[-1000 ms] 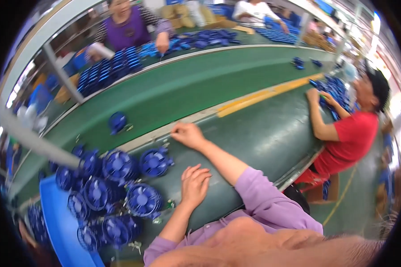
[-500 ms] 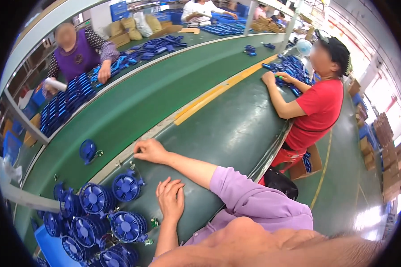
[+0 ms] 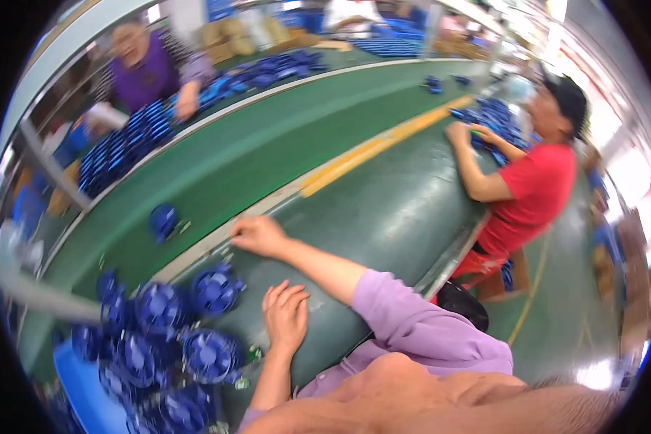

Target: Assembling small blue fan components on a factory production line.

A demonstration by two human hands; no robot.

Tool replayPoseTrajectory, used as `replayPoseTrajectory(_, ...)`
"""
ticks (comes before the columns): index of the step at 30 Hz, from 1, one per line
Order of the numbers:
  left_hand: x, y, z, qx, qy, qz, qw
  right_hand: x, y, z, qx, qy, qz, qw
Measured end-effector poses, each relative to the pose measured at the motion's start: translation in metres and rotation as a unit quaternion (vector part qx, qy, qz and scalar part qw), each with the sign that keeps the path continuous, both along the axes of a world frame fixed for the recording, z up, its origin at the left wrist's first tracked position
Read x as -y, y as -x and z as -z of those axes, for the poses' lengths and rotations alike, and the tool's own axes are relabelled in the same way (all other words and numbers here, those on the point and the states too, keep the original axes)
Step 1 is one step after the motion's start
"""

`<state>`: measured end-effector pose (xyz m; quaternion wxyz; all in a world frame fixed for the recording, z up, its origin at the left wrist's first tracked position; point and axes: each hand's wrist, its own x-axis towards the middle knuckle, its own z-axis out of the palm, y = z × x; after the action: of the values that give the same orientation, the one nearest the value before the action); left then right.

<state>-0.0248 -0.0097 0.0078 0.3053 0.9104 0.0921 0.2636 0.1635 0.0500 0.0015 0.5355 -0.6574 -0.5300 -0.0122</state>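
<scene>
My right hand (image 3: 259, 236) is over the table's far edge, its fingers curled and the tips pressed together. Whether something small is in them I cannot make out. Nearer to me, my left hand (image 3: 286, 318) lies on the dark green tabletop (image 3: 369, 239) with its fingers stretched out, holding nothing. Just left of my hands stands a cluster of round blue fan units (image 3: 210, 356), several of them stacked. The closest to my right hand is one blue fan (image 3: 215, 291). Small green circuit boards (image 3: 255, 354) hang by wires from the fans.
A green conveyor belt (image 3: 282, 145) runs beyond the table, carrying a single blue fan (image 3: 164, 221). Under the cluster is a blue bin (image 3: 79, 383). A co-worker in red (image 3: 532, 181) handles blue parts (image 3: 495, 119) at right; another in purple (image 3: 146, 76) works across the belt.
The whole view has shifted and blurred, so everything appears a little farther right. Against the table, both my hands stay in about the same places and poses.
</scene>
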Motion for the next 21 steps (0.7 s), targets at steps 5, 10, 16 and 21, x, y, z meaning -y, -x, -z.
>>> replayPoseTrajectory(5,0.007,-0.008,0.0,-0.002,0.027,0.02,0.999,0.014,-0.011,-0.001,-0.067,0.071,0.021,0.995)
replayPoseTrajectory(10,0.002,-0.003,0.001,0.009,0.036,0.018,0.999,0.007,-0.013,0.0,-0.068,0.081,0.0,0.994)
replayPoseTrajectory(16,0.0,-0.001,0.009,0.003,0.025,0.015,1.0,0.005,-0.01,-0.002,-0.071,0.076,-0.012,0.994)
replayPoseTrajectory(21,0.006,-0.007,0.018,0.036,0.02,0.014,0.999,0.012,-0.015,0.002,-0.073,0.08,-0.004,0.994)
